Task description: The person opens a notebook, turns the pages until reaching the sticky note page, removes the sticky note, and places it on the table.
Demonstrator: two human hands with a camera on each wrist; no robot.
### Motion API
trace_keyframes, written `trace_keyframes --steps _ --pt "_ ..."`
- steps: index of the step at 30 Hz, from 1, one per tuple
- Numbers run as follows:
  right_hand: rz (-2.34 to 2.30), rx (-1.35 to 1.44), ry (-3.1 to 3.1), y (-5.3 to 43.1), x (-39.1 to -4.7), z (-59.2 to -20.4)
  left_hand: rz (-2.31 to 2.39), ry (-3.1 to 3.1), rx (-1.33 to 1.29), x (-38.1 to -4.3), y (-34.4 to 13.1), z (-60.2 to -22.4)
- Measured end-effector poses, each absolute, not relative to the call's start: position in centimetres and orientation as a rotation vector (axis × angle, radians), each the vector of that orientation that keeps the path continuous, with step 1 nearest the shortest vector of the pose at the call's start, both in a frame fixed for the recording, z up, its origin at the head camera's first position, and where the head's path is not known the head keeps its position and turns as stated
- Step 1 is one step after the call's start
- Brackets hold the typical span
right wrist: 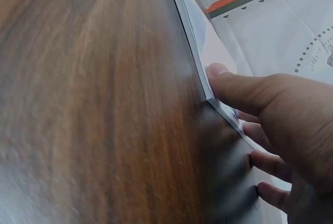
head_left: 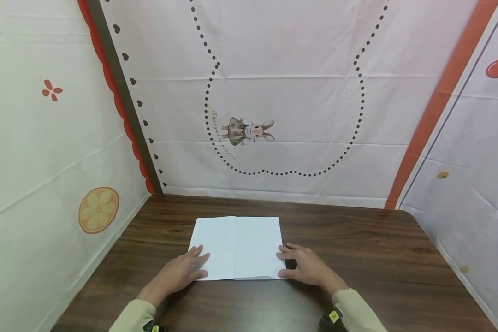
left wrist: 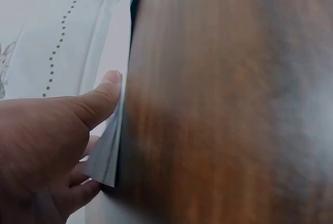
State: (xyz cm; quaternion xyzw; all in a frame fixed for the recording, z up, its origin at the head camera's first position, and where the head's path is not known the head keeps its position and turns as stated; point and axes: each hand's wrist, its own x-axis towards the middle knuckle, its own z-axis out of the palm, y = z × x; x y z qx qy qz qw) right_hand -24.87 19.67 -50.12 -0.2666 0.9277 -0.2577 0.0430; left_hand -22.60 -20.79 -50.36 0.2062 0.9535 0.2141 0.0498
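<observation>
An open notebook (head_left: 255, 244) with white lined pages lies flat on the brown table, its spine running away from me. On its left page rests my left hand (head_left: 177, 273), fingers spread and thumb near the lower edge. The left wrist view shows that thumb (left wrist: 106, 96) on the paper, with page edges slightly fanned beside the fingers. My right hand (head_left: 307, 266) touches the outer edge of the right page. In the right wrist view its thumb (right wrist: 239, 89) lies on the page near the corner, while the lower fingers (right wrist: 270, 164) reach down beside the edge towards the table.
The dark wood-grain table (head_left: 357, 244) extends around the notebook. A printed white cloth (head_left: 290, 106) with a rabbit figure hangs behind it, and similar cloths stand at the left (head_left: 37, 161) and right (head_left: 473, 198). Both forearms wear wrist devices over pale sleeves.
</observation>
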Motion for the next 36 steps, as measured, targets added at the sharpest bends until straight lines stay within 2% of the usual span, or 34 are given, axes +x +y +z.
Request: trace_keyframes --steps 12,15,19,25,36 --pt "-0.827 -0.678 2.956 18.6 -24.5 -50.8 0.524 3.156 0.506 -23.5 -17.3 -49.4" --pt "-0.831 -0.667 2.958 18.6 -24.5 -50.9 0.583 3.276 0.628 -23.9 -15.6 -49.5" --pt "-0.834 -0.658 2.948 18.5 -24.5 -51.0 0.622 3.350 0.940 -24.2 -13.0 -49.2" --pt "-0.840 -0.667 2.944 18.4 -24.5 -50.9 0.473 3.227 1.264 -24.1 -8.6 -49.1" --pt "-0.856 -0.684 2.942 18.6 -24.4 -51.0 0.199 3.158 1.434 -24.1 -4.2 -50.2"
